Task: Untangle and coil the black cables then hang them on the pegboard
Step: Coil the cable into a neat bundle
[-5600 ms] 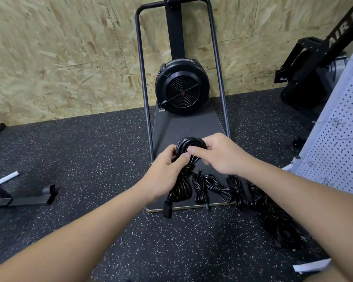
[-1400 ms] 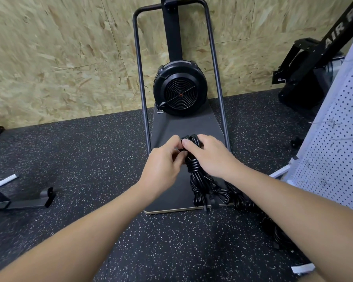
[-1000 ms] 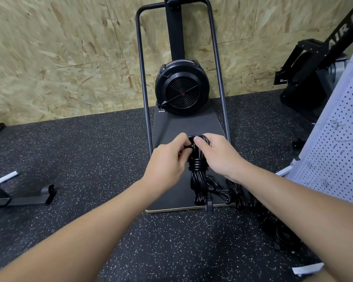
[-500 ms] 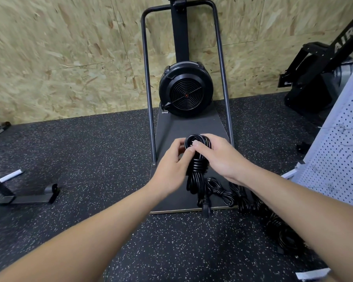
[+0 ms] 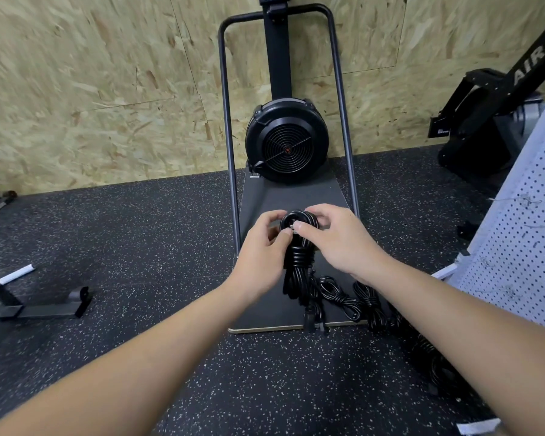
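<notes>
A coiled black cable (image 5: 300,262) hangs in the air between both hands, wound tight round its middle with a small loop on top. My left hand (image 5: 263,253) pinches the left side of that loop. My right hand (image 5: 337,237) pinches the loop's right side, thumb and forefinger at its opening. The cable's plug (image 5: 310,316) dangles at the bottom. Several more coiled black cables (image 5: 370,305) lie in a row on the machine's base and the floor to the right. The white pegboard (image 5: 523,247) stands at the right edge.
A black fan-wheel exercise machine (image 5: 287,143) with a grey tube frame and flat base (image 5: 265,309) stands ahead against an OSB wall. Another black machine (image 5: 491,121) is at the back right. A metal stand foot (image 5: 44,306) lies left on the speckled rubber floor.
Over the frames both hands kept working the top loop of the held cable. The bundle was turned so its wrapped neck hangs straight down. The head has tilted slightly upward.
</notes>
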A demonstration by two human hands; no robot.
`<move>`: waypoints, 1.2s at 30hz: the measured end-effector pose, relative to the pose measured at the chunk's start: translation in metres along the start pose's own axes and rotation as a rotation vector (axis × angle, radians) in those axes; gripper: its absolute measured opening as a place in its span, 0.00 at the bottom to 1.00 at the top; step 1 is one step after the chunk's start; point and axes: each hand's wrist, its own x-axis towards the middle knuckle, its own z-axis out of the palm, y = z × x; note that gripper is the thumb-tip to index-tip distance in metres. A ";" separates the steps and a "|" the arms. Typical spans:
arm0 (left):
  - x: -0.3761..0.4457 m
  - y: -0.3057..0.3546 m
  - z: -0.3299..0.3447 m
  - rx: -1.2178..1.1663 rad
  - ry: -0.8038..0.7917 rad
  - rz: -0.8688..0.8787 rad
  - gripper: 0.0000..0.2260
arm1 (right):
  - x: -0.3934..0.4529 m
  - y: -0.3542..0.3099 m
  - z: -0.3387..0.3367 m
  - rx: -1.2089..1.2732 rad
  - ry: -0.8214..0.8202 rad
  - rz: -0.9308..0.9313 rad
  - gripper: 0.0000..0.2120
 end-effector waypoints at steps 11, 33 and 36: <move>0.010 -0.007 -0.002 -0.367 -0.151 -0.140 0.16 | 0.005 0.007 0.001 0.088 0.020 -0.048 0.11; -0.002 0.004 0.002 -0.629 -0.129 -0.415 0.17 | 0.000 0.020 -0.003 -0.417 0.090 -0.517 0.12; -0.003 0.003 0.002 -0.611 -0.088 -0.420 0.17 | 0.001 0.018 -0.001 -0.454 0.076 -0.476 0.17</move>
